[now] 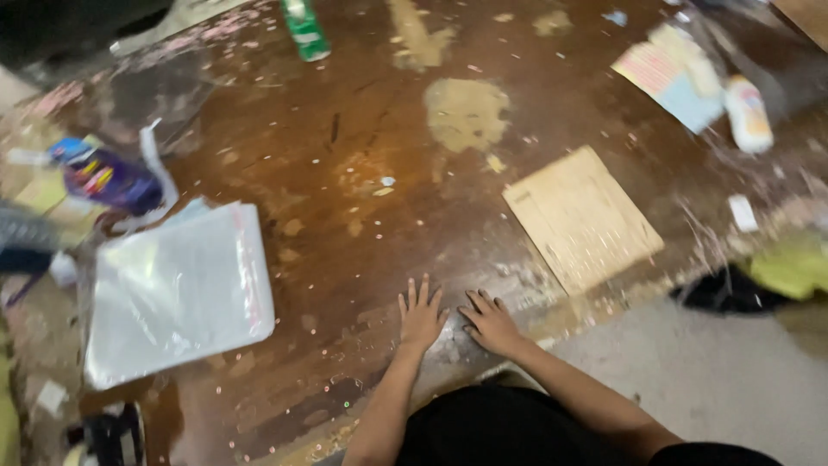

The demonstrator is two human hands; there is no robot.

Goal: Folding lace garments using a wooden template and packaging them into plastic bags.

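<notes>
Head view, left hand (421, 312) and right hand (491, 321) flat on worn wooden tabletop (345, 155) at 6 o'clock, fingers spread wide, holding nothing, clear zip bag (177, 293) at 9, cardboard sheet (581, 217) at 2, green can (305, 28) at 12.
</notes>
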